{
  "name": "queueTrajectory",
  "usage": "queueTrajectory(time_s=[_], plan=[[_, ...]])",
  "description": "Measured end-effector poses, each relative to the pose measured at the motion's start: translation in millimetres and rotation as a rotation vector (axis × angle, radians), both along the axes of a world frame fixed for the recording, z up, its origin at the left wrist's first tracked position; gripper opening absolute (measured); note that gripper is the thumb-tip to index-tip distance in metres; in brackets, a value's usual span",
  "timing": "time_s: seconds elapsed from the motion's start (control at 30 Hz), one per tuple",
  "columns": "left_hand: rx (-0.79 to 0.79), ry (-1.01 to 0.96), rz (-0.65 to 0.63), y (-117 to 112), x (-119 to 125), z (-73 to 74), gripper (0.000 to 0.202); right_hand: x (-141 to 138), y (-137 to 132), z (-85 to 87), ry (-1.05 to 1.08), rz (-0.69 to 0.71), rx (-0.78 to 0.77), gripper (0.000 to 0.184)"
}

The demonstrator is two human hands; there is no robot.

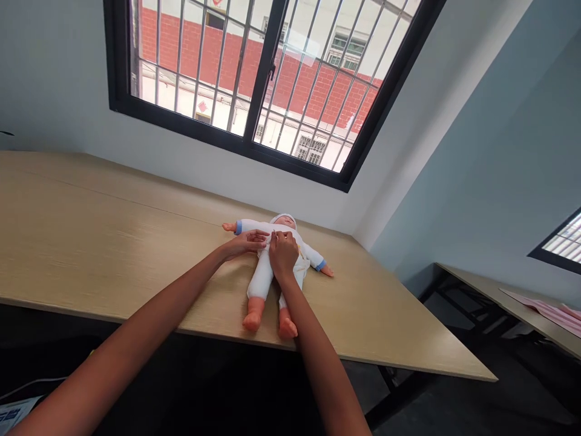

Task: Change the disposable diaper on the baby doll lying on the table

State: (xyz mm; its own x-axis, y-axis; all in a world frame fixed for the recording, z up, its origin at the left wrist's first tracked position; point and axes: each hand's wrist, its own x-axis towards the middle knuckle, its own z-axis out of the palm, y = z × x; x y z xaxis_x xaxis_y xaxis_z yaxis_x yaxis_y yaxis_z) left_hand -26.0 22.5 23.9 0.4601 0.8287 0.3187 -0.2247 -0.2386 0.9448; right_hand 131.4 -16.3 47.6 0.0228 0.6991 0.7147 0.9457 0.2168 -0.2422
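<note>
A baby doll [261,275] in a white outfit with blue cuffs lies on its back on the wooden table [149,242], its head toward the wall and its bare feet toward me. Round its hips sits a loose white diaper [301,264] with a yellowish mark at one side. My left hand [251,240] rests at the left side of the doll's waist, fingers stretched out and touching the white fabric. Over the middle of the waist, my right hand [284,249] has its fingers curled down onto the diaper's front. The fingertips are partly hidden.
Behind the table stands a wall with a barred, black-framed window [245,142]. A second table [481,284] at the right carries a pink striped cloth [549,312]. Under the table's near edge, at lower left, lie a pale cable and a printed packet [18,415].
</note>
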Motion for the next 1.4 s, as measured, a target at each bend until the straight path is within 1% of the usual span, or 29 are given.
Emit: queueTrajectory(time_s=[0.1,0.23,0.3,0.37,0.47,0.7,0.87,0.97,1.1,1.17,1.23,1.33,1.4], plan=[[0.047,0.067,0.025,-6.0,8.7,-0.6,0.062,4.3,3.2,-0.9,0.092,-0.009,0.0,0.035],[0.08,0.119,0.05,-12.6,12.9,2.1,0.072,9.8,7.6,-1.5,0.294,0.007,0.032,0.033],[0.086,0.133,0.053,-14.9,13.7,3.0,0.071,12.6,9.1,-2.0,0.385,0.036,0.05,0.029],[0.088,0.141,0.057,-16.8,14.5,3.1,0.065,15.1,10.0,-2.7,0.462,0.065,0.06,0.024],[0.085,0.148,0.076,-19.5,15.8,2.9,0.058,17.9,10.8,-4.3,0.544,0.089,0.073,0.019],[0.083,0.163,0.079,-26.6,15.8,6.5,0.063,23.4,13.0,-9.4,0.55,0.147,0.115,0.008],[0.051,0.16,0.081,-27.6,16.0,7.4,0.067,25.3,11.6,-11.1,0.505,0.14,0.145,0.02],[0.031,0.135,0.101,-25.5,15.8,5.5,0.065,25.7,9.9,-10.4,0.502,0.119,0.173,0.022],[0.021,0.12,0.1,-23.7,14.0,4.6,0.059,32.4,9.5,-5.2,0.617,0.047,0.298,0.008],[0.022,0.118,0.082,-23.0,13.1,4.8,0.058,41.2,9.7,-1.5,0.716,0.002,0.331,0.006],[-0.036,0.065,0.076,-20.7,12.6,3.9,0.056,53.3,9.2,1.1,0.844,-0.073,0.307,0.007],[-0.264,-0.108,0.123,-12.9,12.5,-1.5,0.045,70.4,7.0,1.0,0.99,-0.177,0.231,0.01],[-0.402,-0.194,0.167,-6.6,12.3,-6.6,0.035,75.9,5.0,-1.0,1.006,-0.176,0.183,0.014]])
